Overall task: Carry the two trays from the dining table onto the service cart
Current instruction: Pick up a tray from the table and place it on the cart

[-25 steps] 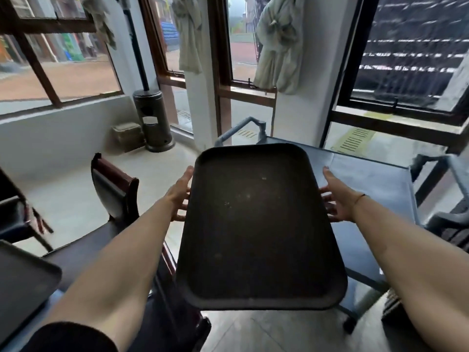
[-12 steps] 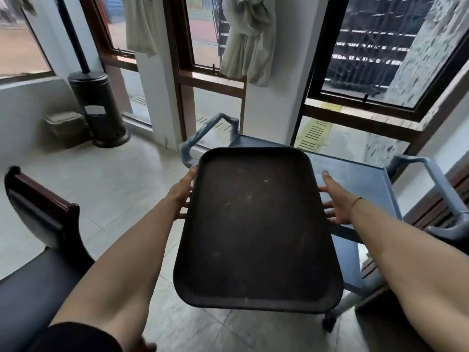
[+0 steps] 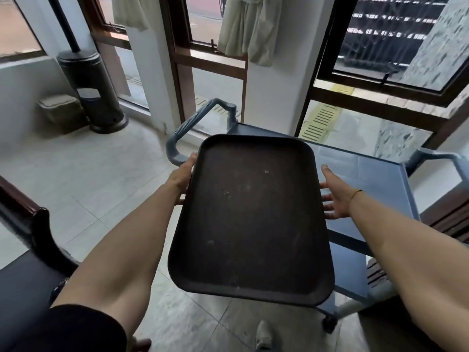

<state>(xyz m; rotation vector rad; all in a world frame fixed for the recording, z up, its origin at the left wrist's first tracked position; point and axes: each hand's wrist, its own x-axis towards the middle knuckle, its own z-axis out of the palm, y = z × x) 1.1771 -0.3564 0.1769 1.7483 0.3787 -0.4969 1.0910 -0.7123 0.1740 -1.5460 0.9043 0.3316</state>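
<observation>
A dark brown rectangular tray (image 3: 251, 219) hangs in front of me, held level by its two long sides. My left hand (image 3: 181, 174) grips the left rim, fingers hidden under it. My right hand (image 3: 335, 196) holds the right rim with its fingers spread beneath. The tray's far end overlaps the near left part of the blue service cart (image 3: 375, 179), whose flat top shelf carries nothing visible. The tray looks to be still above the shelf, not resting on it. The second tray and the dining table are out of view.
The cart has grey-blue handles at its left (image 3: 193, 123) and right (image 3: 444, 161) ends and stands against the windows. A dark chair (image 3: 33, 224) is at my lower left. A black patio heater (image 3: 91, 82) stands in the left corner. Pale tiled floor lies between.
I have turned right and stepped closer to the cart. The tray has travelled with both hands and now reaches over the cart's near left end; the other tray has left view.
</observation>
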